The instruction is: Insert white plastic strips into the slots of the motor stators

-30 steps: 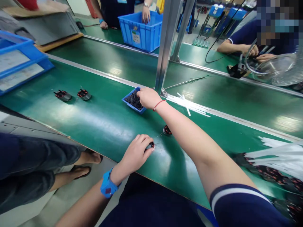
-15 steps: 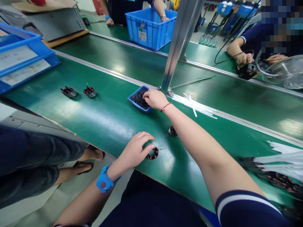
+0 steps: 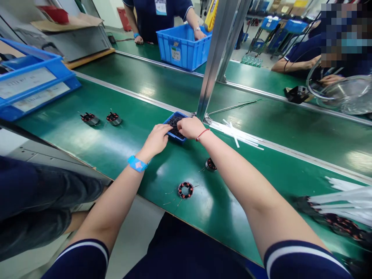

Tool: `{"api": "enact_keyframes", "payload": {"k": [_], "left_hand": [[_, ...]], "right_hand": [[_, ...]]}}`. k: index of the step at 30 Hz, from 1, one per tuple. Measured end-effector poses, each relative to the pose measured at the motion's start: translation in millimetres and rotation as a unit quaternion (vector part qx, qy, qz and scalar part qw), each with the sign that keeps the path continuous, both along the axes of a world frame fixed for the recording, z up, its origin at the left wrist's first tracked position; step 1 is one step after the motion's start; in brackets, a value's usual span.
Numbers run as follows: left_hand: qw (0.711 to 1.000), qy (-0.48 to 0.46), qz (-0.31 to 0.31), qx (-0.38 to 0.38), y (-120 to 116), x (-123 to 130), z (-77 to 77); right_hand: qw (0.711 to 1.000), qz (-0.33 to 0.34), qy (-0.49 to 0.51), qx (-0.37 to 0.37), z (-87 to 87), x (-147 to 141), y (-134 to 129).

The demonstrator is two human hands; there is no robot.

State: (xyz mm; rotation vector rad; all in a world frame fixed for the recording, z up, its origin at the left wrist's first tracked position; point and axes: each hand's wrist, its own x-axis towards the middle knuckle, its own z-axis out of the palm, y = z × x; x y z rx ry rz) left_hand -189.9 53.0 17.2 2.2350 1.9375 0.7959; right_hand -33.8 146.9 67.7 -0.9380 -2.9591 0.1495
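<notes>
A small blue tray [image 3: 178,140] full of short, thin black tube-like pieces [image 3: 173,121] lies on the green bench. My right hand [image 3: 191,128] reaches into it with curled fingers, the tips among the pieces; what they pinch is hidden. At the tray's left rim is my left hand [image 3: 157,140], fingers stretched over the edge and thumb apart on the near side. Nearer to me, a ring-shaped motor stator [image 3: 180,195] with copper windings and loose wire ends lies untouched. Another stator [image 3: 210,164] is partly covered by my right forearm.
Two more stators [image 3: 114,119] stand at the left near a big blue bin [image 3: 35,91]. White tubes [image 3: 238,135] lie by the metal post [image 3: 209,77]. More white sticks [image 3: 343,199] and stators are at the right. Across the bench, co-workers stand, one reaching into a blue crate [image 3: 183,48].
My left hand has left the nearest stator and moved up to the small tray's left rim. My right hand stays in the tray. The view has shifted slightly.
</notes>
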Motion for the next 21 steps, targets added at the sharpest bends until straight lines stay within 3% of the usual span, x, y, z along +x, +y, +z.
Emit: {"api": "enact_keyframes", "payload": {"k": [4, 7, 11, 14, 18, 21], "left_hand": [[1.0, 0.008, -0.009, 0.005, -24.1, 29.1, -0.3], [0.998, -0.03, -0.054, 0.0, -37.4, 54.5, 3.0], [0.979, -0.161, -0.12, -0.041, -31.8, 88.7, 4.8], [0.943, -0.288, -0.156, -0.06, -22.3, 108.4, 3.2], [0.915, -0.38, -0.129, -0.027, -30.2, 108.2, 7.1], [0.935, -0.338, -0.098, -0.053, -59.3, 94.1, 16.3]], "right_hand": [[1.0, -0.011, 0.002, 0.004, -1.3, 24.4, 3.5], [0.999, -0.033, 0.015, 0.003, -3.5, 37.5, 5.8], [0.997, -0.059, 0.042, -0.003, -6.7, 43.4, 12.2], [0.994, -0.087, 0.071, -0.001, -6.8, 48.3, 20.5], [0.979, -0.136, 0.152, -0.018, 3.5, 69.2, 19.5], [0.922, -0.158, 0.319, -0.155, 14.7, 98.4, -12.6]]}}
